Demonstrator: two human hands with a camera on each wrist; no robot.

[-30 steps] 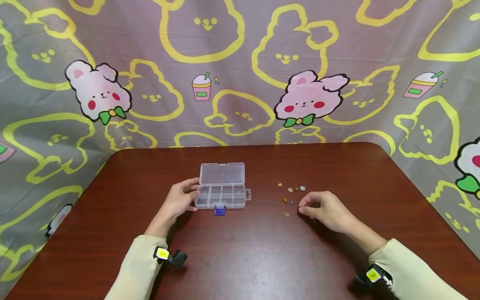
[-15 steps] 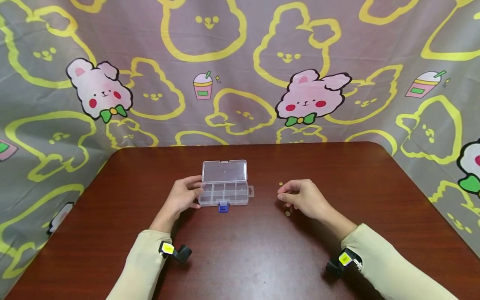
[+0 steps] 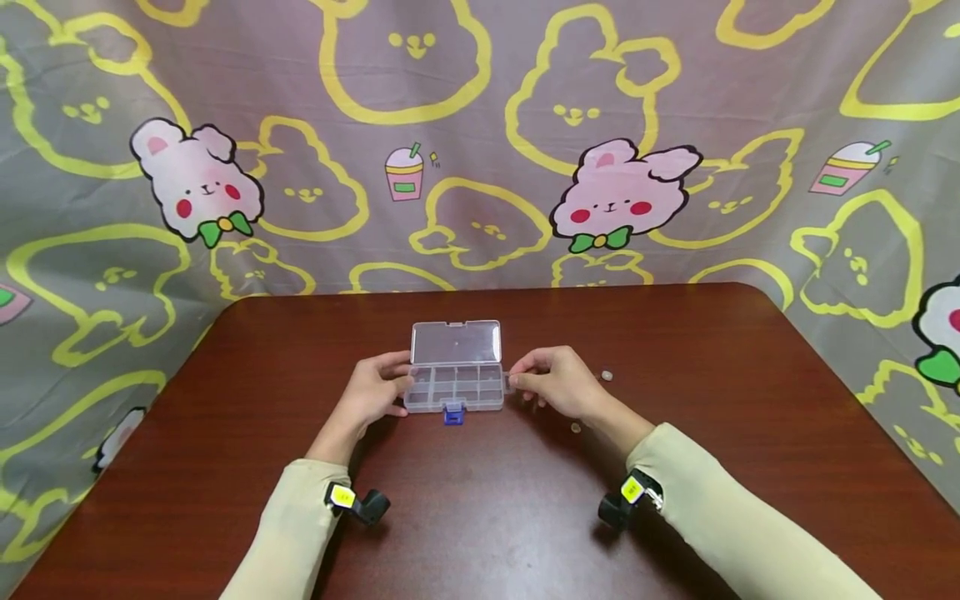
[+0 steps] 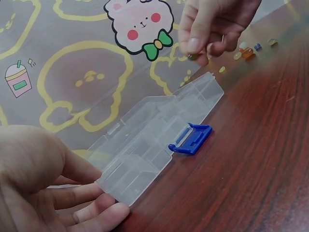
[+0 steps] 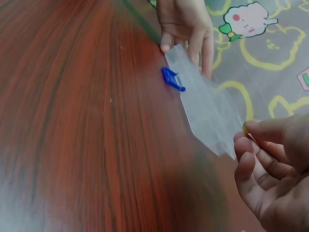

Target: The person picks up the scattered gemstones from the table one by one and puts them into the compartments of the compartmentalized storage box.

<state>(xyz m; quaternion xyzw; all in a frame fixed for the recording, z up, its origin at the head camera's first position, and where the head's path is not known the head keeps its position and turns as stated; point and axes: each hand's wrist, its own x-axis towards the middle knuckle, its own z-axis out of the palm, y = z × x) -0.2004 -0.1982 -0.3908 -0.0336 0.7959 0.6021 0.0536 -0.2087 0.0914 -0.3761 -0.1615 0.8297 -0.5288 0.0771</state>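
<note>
A clear plastic compartment box (image 3: 420, 407) lies on the table with its lid (image 3: 456, 342) raised at the back. Its blue latch (image 3: 453, 415) hangs at the front. My left hand (image 3: 369, 390) grips the box's left end, thumb at the top edge and fingers low around the corner. Close by the right end is my right hand (image 3: 558, 383), overlapping the hanging tab in the head view. Between its thumb and fingertip it pinches a small olive-yellow stone (image 4: 192, 56), which also shows as a yellowish stone (image 5: 245, 127) in the right wrist view.
Several small coloured stones (image 4: 248, 54) lie on the table to the right of the box. In the head view a pale stone (image 3: 607, 376) and a brownish stone (image 3: 576, 427) show; my right hand hides others. A patterned cloth (image 3: 480, 150) hangs behind the table.
My right hand has moved left, from beside the stones to the right end of the box. The box has shifted slightly right along with my left hand.
</note>
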